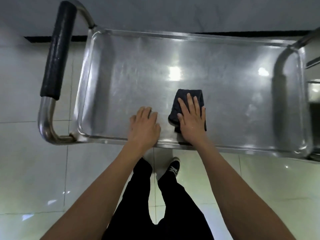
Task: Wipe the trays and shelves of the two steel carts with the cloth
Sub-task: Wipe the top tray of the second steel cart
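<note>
A steel cart's top tray (131,70) lies below me, shiny and bare. A dark folded cloth (188,96) sits on the tray near its front edge. My right hand (191,118) lies flat on the cloth with straight, spread fingers, pressing it to the steel. My left hand (144,126) rests on the tray just left of the cloth, fingers loosely bent, holding nothing.
A black padded push handle (58,49) on a steel tube stands at the tray's left end. A steel frame tube (279,66) arches over the right end. Part of a second steel cart (314,89) shows at the far right. My legs and a shoe (173,168) stand on the tiled floor.
</note>
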`<state>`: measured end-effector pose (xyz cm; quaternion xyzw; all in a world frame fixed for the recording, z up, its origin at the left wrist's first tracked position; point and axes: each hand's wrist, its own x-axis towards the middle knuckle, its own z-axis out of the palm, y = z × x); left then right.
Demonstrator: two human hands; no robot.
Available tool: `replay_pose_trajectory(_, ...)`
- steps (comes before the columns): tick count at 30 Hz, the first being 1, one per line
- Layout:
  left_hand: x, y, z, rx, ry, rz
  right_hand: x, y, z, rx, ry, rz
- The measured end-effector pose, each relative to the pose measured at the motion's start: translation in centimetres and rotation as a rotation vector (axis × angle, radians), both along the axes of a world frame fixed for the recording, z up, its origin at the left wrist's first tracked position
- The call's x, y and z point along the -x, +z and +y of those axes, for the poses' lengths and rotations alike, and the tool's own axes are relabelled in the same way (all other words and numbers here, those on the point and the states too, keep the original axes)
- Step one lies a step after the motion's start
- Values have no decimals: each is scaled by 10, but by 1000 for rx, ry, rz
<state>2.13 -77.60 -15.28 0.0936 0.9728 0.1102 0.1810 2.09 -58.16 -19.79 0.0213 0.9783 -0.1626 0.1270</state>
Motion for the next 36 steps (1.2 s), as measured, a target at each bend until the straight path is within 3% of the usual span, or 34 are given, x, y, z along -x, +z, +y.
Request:
replay_pose_trajectory(6, -21, 2, 39, 7, -36, -11, -29, 3, 65, -1, -36, -10)
replay_pose_trajectory(15, -22, -3, 24, -25, -61, -34, -47, -1, 24, -51, -62, 22)
replay_pose_trajectory(20, -21, 1, -23, -141, 14, 42, -43, -1, -28, -44, -15, 14)
replay_pose_trajectory(27, -36, 0, -145, -26, 232, 191, -10, -2, -146, -15, 125, 19)
replay_pose_trajectory(36, -74, -14, -210, -145, 282, 153, 55, 1, -290, 123, 379, -7)
